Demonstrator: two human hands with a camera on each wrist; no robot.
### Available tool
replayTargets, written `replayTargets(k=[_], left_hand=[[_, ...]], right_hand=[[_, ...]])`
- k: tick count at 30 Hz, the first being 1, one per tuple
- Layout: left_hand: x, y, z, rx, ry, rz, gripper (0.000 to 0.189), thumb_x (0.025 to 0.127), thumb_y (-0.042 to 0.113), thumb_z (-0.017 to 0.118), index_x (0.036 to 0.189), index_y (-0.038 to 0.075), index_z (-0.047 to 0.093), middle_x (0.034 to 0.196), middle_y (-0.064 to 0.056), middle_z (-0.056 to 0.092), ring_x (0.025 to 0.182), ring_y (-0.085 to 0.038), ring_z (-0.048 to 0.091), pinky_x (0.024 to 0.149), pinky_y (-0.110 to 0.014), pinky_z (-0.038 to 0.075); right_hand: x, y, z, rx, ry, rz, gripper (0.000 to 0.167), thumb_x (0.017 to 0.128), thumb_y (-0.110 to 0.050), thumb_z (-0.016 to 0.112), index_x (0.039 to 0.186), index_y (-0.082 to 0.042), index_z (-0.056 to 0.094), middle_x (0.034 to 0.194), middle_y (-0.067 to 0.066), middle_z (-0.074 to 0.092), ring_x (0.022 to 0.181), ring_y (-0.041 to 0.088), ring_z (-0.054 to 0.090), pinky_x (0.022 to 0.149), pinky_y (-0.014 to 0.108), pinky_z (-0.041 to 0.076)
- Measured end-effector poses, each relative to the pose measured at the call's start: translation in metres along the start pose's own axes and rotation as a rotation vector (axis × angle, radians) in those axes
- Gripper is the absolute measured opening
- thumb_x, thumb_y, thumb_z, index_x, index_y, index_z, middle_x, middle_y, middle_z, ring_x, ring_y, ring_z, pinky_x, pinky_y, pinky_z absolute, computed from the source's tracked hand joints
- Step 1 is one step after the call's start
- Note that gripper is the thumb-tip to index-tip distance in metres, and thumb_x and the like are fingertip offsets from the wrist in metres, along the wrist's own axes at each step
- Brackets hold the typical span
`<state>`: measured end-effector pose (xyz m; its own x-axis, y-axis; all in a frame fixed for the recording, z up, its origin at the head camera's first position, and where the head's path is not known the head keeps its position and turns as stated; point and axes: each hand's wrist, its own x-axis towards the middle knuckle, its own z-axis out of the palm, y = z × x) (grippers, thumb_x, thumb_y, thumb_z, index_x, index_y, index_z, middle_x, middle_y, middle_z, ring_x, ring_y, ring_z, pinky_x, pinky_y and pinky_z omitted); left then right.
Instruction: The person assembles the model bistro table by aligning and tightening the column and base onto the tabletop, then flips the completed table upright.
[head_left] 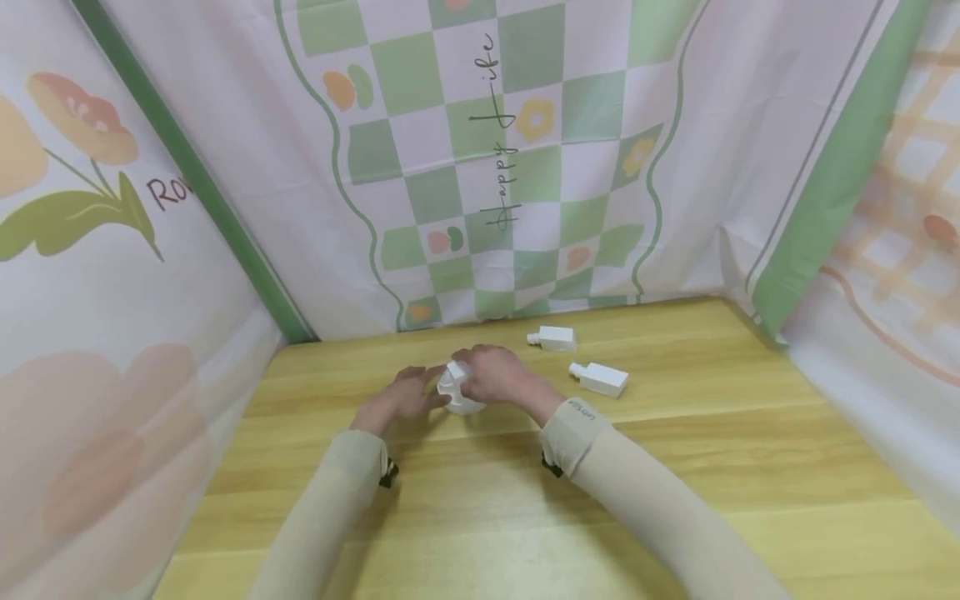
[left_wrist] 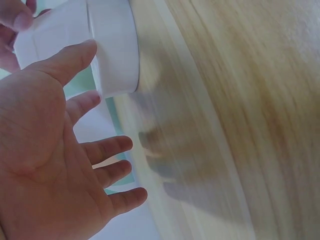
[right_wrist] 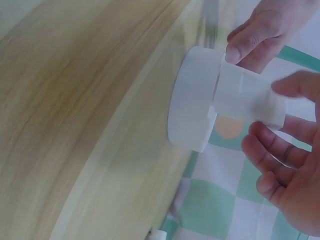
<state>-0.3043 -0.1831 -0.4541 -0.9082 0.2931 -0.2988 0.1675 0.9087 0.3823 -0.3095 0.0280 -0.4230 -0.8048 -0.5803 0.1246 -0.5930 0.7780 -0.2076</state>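
A round white base (right_wrist: 192, 100), like a thick disc, sits on the wooden table with a white square-sided block (right_wrist: 245, 95) on top of it. My right hand (head_left: 495, 373) holds the block by its upper end, thumb on one side and curled fingers on the other. From the other side, my left hand (head_left: 402, 397) reaches in with its fingers spread and fairly straight. In the left wrist view the left thumb (left_wrist: 75, 59) lies against the base's edge, and the other fingers extend toward the table. The hands partly cover the block in the head view.
Two small white bottles (head_left: 557, 337) (head_left: 602, 379) with narrow necks lie on their sides to the right of my right hand. The wooden table (head_left: 480, 517) ends at a patterned cloth curtain (head_left: 495, 167) at the back, with printed cloth walls on the left and right.
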Motion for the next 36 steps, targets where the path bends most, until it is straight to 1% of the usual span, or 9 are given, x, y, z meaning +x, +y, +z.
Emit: replayTargets(k=[5,7,11,14,19,22,27,30,36], left_hand=[[-0.001,0.002,0.000,-0.004,0.002,-0.003,0.074,0.097,0.058,0.052,0.159,0.033,0.021,0.167,-0.017,0.014,0.154,-0.039,0.012,0.114,-0.073,0.024],[-0.001,0.002,0.001,-0.003,-0.002,-0.003,0.074,0.097,0.058,0.052,0.159,0.033,0.021,0.167,-0.017,0.014,0.154,-0.040,0.013,0.113,-0.073,0.024],[0.001,0.001,0.002,-0.005,-0.014,-0.008,0.074,0.097,0.058,0.053,0.159,0.033,0.021,0.167,-0.017,0.013,0.154,-0.041,0.013,0.111,-0.075,0.025],[0.001,0.000,0.002,-0.011,-0.010,-0.008,0.074,0.097,0.057,0.054,0.159,0.033,0.022,0.167,-0.017,0.013,0.154,-0.041,0.013,0.111,-0.075,0.025],[0.002,0.001,0.002,-0.014,-0.008,-0.006,0.074,0.097,0.057,0.054,0.159,0.033,0.022,0.167,-0.018,0.013,0.154,-0.041,0.014,0.112,-0.074,0.025],[0.002,0.001,0.001,-0.010,-0.012,-0.004,0.074,0.097,0.057,0.053,0.159,0.032,0.021,0.167,-0.018,0.013,0.153,-0.042,0.014,0.112,-0.074,0.025],[0.001,0.002,0.000,-0.004,-0.006,-0.006,0.074,0.097,0.056,0.054,0.159,0.031,0.021,0.167,-0.018,0.014,0.152,-0.043,0.017,0.111,-0.075,0.027],[0.000,0.002,-0.001,-0.007,0.003,-0.018,0.073,0.098,0.055,0.055,0.159,0.032,0.023,0.166,-0.018,0.015,0.152,-0.044,0.019,0.111,-0.074,0.028],[0.000,0.003,-0.001,-0.010,0.000,-0.023,0.072,0.098,0.055,0.054,0.159,0.032,0.023,0.166,-0.018,0.015,0.152,-0.043,0.019,0.112,-0.073,0.027]], right_hand=[[-0.001,0.002,-0.001,-0.006,0.019,0.108,0.044,0.087,-0.040,0.073,0.112,-0.005,0.063,0.094,0.009,0.070,0.083,0.024,0.066,0.076,0.038,0.057],[-0.003,0.003,-0.001,-0.005,0.011,0.130,0.048,0.086,-0.042,0.074,0.114,-0.006,0.061,0.095,0.009,0.069,0.083,0.024,0.066,0.077,0.038,0.057],[-0.006,0.005,-0.003,0.044,-0.020,0.076,0.054,0.080,-0.028,0.077,0.128,-0.011,0.059,0.107,0.011,0.071,0.090,0.024,0.066,0.078,0.037,0.057],[-0.008,0.007,-0.005,0.059,-0.015,0.037,0.049,0.077,-0.021,0.077,0.123,-0.012,0.062,0.102,0.009,0.071,0.085,0.022,0.065,0.073,0.035,0.055],[-0.009,0.009,-0.006,0.025,0.003,0.072,0.039,0.082,-0.041,0.079,0.099,-0.010,0.061,0.084,0.004,0.067,0.073,0.020,0.062,0.068,0.034,0.055],[-0.010,0.010,-0.005,0.034,-0.021,0.063,0.045,0.083,-0.046,0.077,0.107,-0.010,0.062,0.092,0.006,0.070,0.079,0.021,0.065,0.074,0.035,0.057],[-0.015,0.010,-0.007,0.051,-0.049,-0.046,0.052,0.079,-0.026,0.081,0.126,-0.016,0.060,0.108,0.010,0.072,0.093,0.025,0.068,0.081,0.040,0.058],[-0.016,0.010,-0.011,0.033,-0.051,-0.084,0.047,0.079,-0.022,0.080,0.122,-0.016,0.063,0.105,0.008,0.072,0.090,0.025,0.068,0.080,0.041,0.057],[-0.015,0.008,-0.008,0.008,-0.018,-0.041,0.038,0.084,-0.041,0.078,0.106,-0.013,0.067,0.085,0.002,0.070,0.072,0.016,0.061,0.066,0.032,0.054]])
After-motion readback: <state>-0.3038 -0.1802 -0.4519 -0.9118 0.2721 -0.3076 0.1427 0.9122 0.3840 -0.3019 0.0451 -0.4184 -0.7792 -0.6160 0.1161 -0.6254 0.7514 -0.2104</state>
